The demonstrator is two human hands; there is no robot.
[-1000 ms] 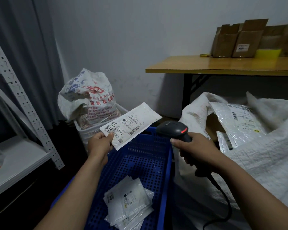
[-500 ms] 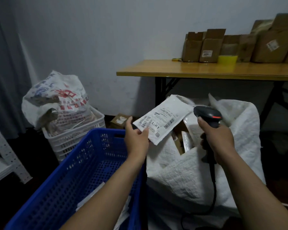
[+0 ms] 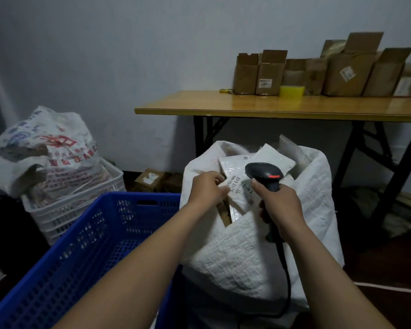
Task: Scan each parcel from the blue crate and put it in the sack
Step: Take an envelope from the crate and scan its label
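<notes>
A white woven sack [image 3: 247, 252] stands open right of the blue crate [image 3: 93, 245]. My left hand [image 3: 208, 188] is at the sack's mouth, fingers curled on the near edge of a white labelled parcel [image 3: 239, 186] that lies partly inside, on top of other white parcels [image 3: 271, 157]. My right hand [image 3: 280, 205] grips the handle of a black barcode scanner [image 3: 263, 174], held just above that parcel, its cable hanging down the sack's front. My left forearm crosses over the crate, and the crate's floor is mostly out of view.
A white plastic basket [image 3: 81, 200] holding a printed bag [image 3: 45, 150] stands behind the crate at left. A wooden folding table [image 3: 271, 105] with several cardboard boxes [image 3: 271, 74] is behind the sack. A small box [image 3: 150, 179] lies on the floor by the wall.
My left hand has carried the parcel from over the crate, past the scanner, down into the sack's mouth. My view has swung right and the scanner came along.
</notes>
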